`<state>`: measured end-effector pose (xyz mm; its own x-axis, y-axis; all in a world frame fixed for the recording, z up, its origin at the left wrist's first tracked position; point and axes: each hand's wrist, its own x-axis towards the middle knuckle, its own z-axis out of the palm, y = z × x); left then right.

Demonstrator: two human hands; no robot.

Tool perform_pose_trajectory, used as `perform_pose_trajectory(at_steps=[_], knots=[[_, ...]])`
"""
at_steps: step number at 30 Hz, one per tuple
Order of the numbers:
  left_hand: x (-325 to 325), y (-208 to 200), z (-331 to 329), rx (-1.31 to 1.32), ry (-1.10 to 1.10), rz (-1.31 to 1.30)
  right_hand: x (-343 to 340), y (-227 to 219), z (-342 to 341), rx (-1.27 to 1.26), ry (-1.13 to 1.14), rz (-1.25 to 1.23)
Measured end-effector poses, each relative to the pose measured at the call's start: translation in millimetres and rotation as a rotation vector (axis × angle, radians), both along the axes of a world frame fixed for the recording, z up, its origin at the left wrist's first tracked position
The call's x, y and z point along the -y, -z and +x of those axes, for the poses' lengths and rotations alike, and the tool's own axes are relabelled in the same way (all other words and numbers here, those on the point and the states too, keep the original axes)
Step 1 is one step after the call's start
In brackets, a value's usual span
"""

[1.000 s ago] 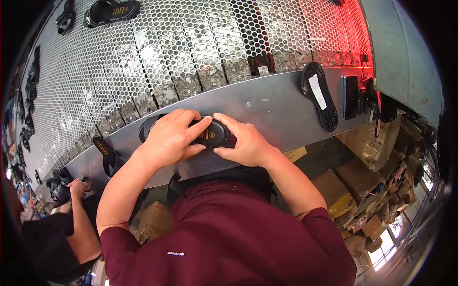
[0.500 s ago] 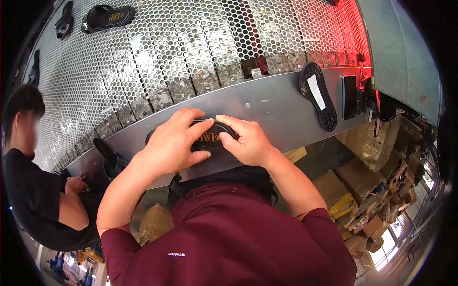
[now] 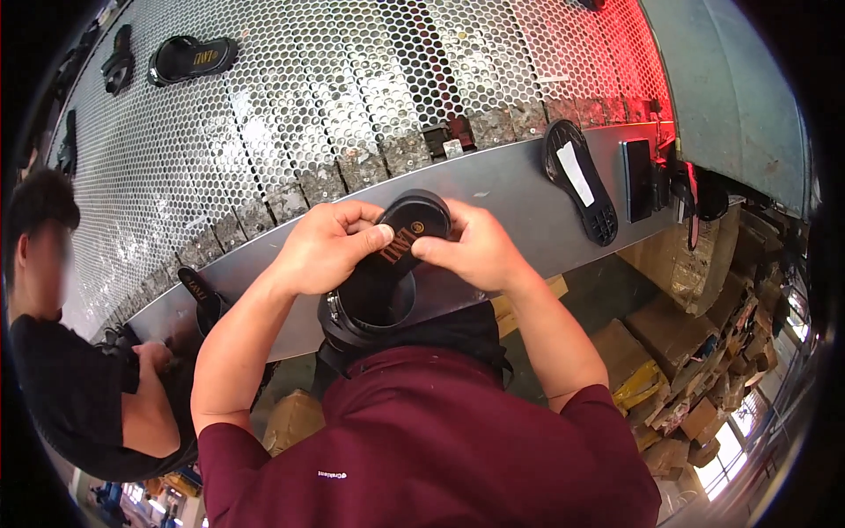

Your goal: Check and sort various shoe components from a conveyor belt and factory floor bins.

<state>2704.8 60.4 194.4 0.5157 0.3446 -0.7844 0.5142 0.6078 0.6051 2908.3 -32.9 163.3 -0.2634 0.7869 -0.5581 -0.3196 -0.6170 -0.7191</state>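
A black sandal (image 3: pixel 368 283) with gold lettering on its footbed is held over the metal ledge in front of me. Its rounded heel end points away and a bit right, while the strap with a metal buckle lies nearer my body. My left hand (image 3: pixel 319 251) grips the left edge, thumb on the footbed and fingers curled around the side. From the opposite side my right hand (image 3: pixel 482 251) closes on the heel end, its thumb also pressed on the footbed. The fingers beneath the sandal are hidden.
Right along the ledge (image 3: pixel 506 198) lie a black sole (image 3: pixel 598 198) with a white strip and a dark phone (image 3: pixel 637 180). A perforated metal conveyor beyond carries black sandals (image 3: pixel 194 60). Another sandal (image 3: pixel 204 299) and a person (image 3: pixel 79 387) are at left. Cardboard boxes (image 3: pixel 669 326) pile up lower right.
The sandal has turned from lying crosswise to pointing heel-away, with its strap end toward my body. My left hand moved from over its top to its left edge; both thumbs now press the footbed.
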Motion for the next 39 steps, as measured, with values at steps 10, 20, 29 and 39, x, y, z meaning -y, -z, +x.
perform_pose_trajectory(at_steps=[10, 20, 29, 39], knots=[[14.9, 9.4, 17.7, 0.072, -0.33, 0.008, 11.7, 15.7, -7.0, -0.152, 0.003, -0.089], [27.7, 26.7, 20.5, 0.117, -0.574, -0.083, 10.4, 16.3, -0.7, -0.149, -0.116, -0.243], [126.1, 5.1, 10.1, 0.284, -0.461, -0.251, 13.6, 13.8, 23.0, -0.111, 0.11, -0.158], [126.3, 17.3, 38.8, 0.031, -0.563, 0.003, 13.5, 17.8, 31.5, -0.05, 0.13, -0.075]])
